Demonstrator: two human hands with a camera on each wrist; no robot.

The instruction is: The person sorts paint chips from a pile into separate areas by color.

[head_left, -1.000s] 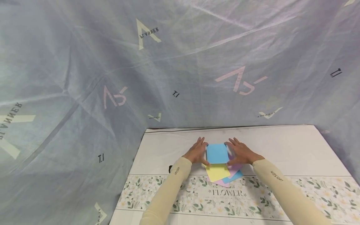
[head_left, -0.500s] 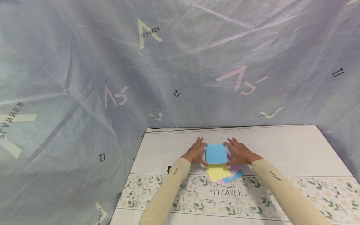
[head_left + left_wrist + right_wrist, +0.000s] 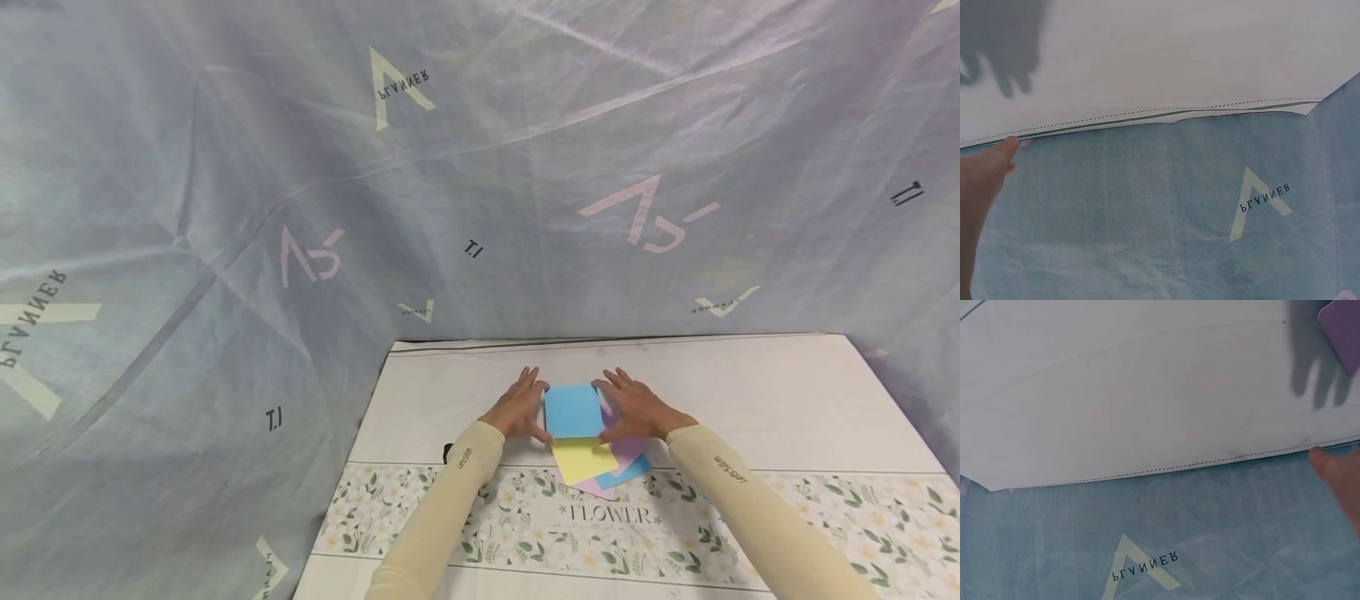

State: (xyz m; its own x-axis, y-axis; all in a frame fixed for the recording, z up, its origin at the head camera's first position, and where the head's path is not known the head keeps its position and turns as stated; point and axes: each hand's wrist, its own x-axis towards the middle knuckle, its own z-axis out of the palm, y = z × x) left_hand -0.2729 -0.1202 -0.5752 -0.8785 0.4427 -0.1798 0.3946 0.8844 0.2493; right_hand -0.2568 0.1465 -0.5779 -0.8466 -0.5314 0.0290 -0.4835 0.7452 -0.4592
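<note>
A light blue square sheet of paper (image 3: 572, 411) is held between both hands, over a loose pile of coloured sheets. My left hand (image 3: 517, 408) holds its left side, index finger near the far corner and thumb near the close one. On the opposite side my right hand (image 3: 633, 408) grips it in the same way. Below lie a yellow sheet (image 3: 583, 462), a purple sheet (image 3: 628, 451), another blue sheet (image 3: 628, 472) and a pink sheet (image 3: 597, 488), fanned and partly covered. The wrist views catch only fingers, plus a purple corner in the right one.
The table has a white cover (image 3: 757, 392) with a floral band (image 3: 750, 533) lettered FLOWER. Grey-blue printed cloth (image 3: 525, 167) hangs behind and at the sides. A small black object (image 3: 447, 452) shows beside the left sleeve, mostly hidden.
Both hands and the blue sheet between them have shifted slightly left relative to the pile, showing a little more of the purple sheet. The grip looks the same.
</note>
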